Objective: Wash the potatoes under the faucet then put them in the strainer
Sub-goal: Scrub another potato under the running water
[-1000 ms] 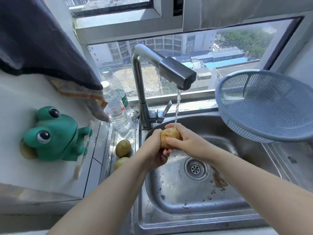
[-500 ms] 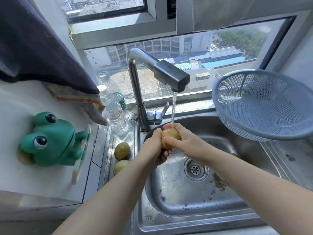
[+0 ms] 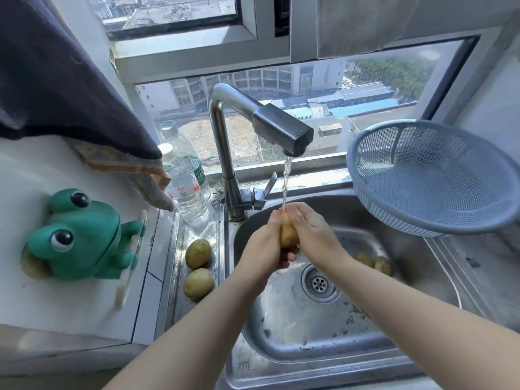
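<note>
A yellowish potato [image 3: 288, 235] stands upright between my two hands under the running water [image 3: 286, 181] from the steel faucet [image 3: 281, 130]. My left hand [image 3: 263, 246] grips it from the left and below. My right hand [image 3: 313, 232] closes around it from the right. Two potatoes [image 3: 198, 253] [image 3: 198, 282] lie on the ledge left of the sink. Two more brownish potatoes [image 3: 374, 263] lie in the basin past my right wrist. The blue plastic strainer [image 3: 422, 220] sits tilted at the sink's back right corner, nothing visible inside.
The steel sink basin [image 3: 295, 333] has a drain [image 3: 319, 282] and specks of dirt. Two water bottles [image 3: 183, 187] stand left of the faucet base. A green frog holder [image 3: 81, 235] hangs on the left wall under a dark cloth [image 3: 56, 80].
My hands have turned the potato from lying sideways to standing upright between them, still under the stream. The potatoes in the basin have come into view.
</note>
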`<state>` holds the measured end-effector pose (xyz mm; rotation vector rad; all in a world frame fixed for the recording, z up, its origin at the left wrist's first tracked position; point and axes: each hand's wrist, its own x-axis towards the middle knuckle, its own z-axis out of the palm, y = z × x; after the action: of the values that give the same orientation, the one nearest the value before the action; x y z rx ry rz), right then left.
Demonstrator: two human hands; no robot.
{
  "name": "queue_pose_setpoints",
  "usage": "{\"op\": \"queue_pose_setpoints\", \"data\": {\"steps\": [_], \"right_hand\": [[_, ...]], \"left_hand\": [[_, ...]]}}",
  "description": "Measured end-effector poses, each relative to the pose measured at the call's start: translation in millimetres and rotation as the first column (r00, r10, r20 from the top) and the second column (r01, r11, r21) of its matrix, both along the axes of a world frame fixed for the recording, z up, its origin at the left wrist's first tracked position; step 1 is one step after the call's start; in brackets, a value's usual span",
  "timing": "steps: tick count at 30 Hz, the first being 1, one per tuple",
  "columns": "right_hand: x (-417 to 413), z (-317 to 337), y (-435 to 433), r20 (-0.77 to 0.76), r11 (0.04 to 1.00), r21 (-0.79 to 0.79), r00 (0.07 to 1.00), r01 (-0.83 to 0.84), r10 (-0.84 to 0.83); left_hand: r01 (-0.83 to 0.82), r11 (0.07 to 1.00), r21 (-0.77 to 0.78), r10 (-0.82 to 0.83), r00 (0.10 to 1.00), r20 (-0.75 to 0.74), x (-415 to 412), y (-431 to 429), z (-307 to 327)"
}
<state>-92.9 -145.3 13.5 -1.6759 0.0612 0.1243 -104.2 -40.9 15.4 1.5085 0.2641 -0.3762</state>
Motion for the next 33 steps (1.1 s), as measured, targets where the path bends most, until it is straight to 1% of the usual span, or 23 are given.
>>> {"op": "queue_pose_setpoints", "data": {"steps": [2,4,6,8,10,13,17,18,20,22,23,25,26,28,31,33], "right_hand": [[-2,-1,-5,-0.059,0.984,0.006,0.982,-0.180,0.181],[-3,3,-11,-0.074,0.945,-0.073,0.947,-0.319,0.314],[-3,10,-16,-0.079,0.896,-0.183,0.914,-0.405,0.397],[-1,16,-22,-0.100,0.819,-0.317,0.876,-0.478,0.472],[1,19,-23,-0.108,0.769,-0.397,0.858,-0.500,0.502],[3,17,-21,-0.042,0.811,-0.387,0.887,-0.439,0.460],[6,8,-19,0.015,0.849,-0.378,0.914,-0.371,0.406],[6,4,-18,0.026,0.879,-0.336,0.929,-0.339,0.368],[6,-2,-15,0.044,0.966,-0.148,0.974,-0.214,0.222],[5,-5,-8,-0.011,0.998,0.034,0.999,-0.044,0.044],[5,-5,-4,-0.052,0.995,0.098,0.999,0.021,-0.016],[6,-6,2,-0.129,0.975,0.197,0.989,0.100,-0.075],[6,-6,4,-0.162,0.966,0.227,0.983,0.125,-0.089],[6,-6,6,-0.216,0.950,0.251,0.967,0.188,-0.134],[5,-9,5,-0.325,0.901,0.288,0.918,0.325,-0.227],[4,-9,4,-0.404,0.866,0.325,0.884,0.380,-0.236]], "left_hand": [[-0.018,0.999,-0.037,0.015,0.996,-0.093,1,6,-1],[-0.038,0.996,-0.083,0.021,0.980,-0.198,2,10,-1],[-0.021,0.994,-0.106,-0.007,0.965,-0.263,2,13,0],[0.013,0.991,-0.134,-0.054,0.951,-0.306,3,16,2],[0.031,0.986,-0.164,-0.086,0.936,-0.340,5,20,2],[0.027,0.977,-0.213,-0.100,0.936,-0.337,8,20,3],[0.133,0.951,-0.278,-0.197,0.956,-0.217,1,15,1],[0.159,0.945,-0.285,-0.217,0.959,-0.183,-1,14,-1],[0.219,0.936,-0.274,-0.258,0.959,-0.116,-5,12,-4],[0.264,0.933,-0.246,-0.284,0.958,-0.048,-6,9,-5],[0.284,0.933,-0.222,-0.295,0.956,-0.015,-5,9,-5],[0.309,0.938,-0.154,-0.307,0.951,0.041,-3,10,-7],[0.310,0.943,-0.119,-0.305,0.950,0.059,-3,11,-8],[0.306,0.951,-0.052,-0.304,0.952,0.039,-3,13,-8],[0.337,0.932,0.137,-0.348,0.935,0.069,-5,13,-13],[0.322,0.909,0.266,-0.357,0.929,0.094,-1,16,-19]]}}
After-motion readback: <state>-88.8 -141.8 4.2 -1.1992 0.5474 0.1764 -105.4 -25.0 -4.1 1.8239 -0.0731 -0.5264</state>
